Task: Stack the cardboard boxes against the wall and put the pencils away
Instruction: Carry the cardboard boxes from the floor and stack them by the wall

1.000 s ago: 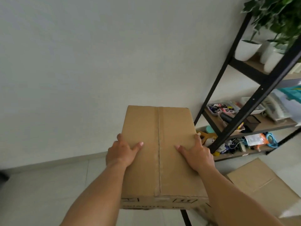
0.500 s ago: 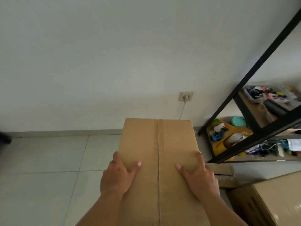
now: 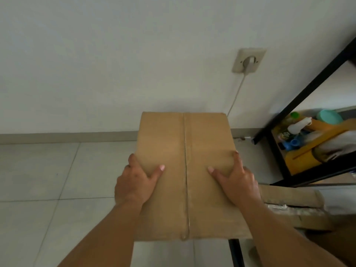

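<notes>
I hold a closed brown cardboard box [image 3: 185, 151] with a taped centre seam out in front of me, above the tiled floor, its far edge close to the white wall. My left hand [image 3: 134, 182] grips its left side, thumb lying on top. My right hand [image 3: 237, 180] grips the right side the same way. Another cardboard box [image 3: 292, 197] lies low at the right, partly hidden behind my right arm. No pencils are in view.
A black metal shelf frame [image 3: 300, 97] stands at the right, its bottom shelf crowded with bottles and a yellow item [image 3: 308, 139]. A wall socket [image 3: 248, 60] with a plug and white cable sits just above the box. Grey floor tiles [image 3: 48, 180] spread to the left.
My view has dropped and closed in on the wall. The box has come down toward the floor and nearer the skirting, both hands keeping the same grip.
</notes>
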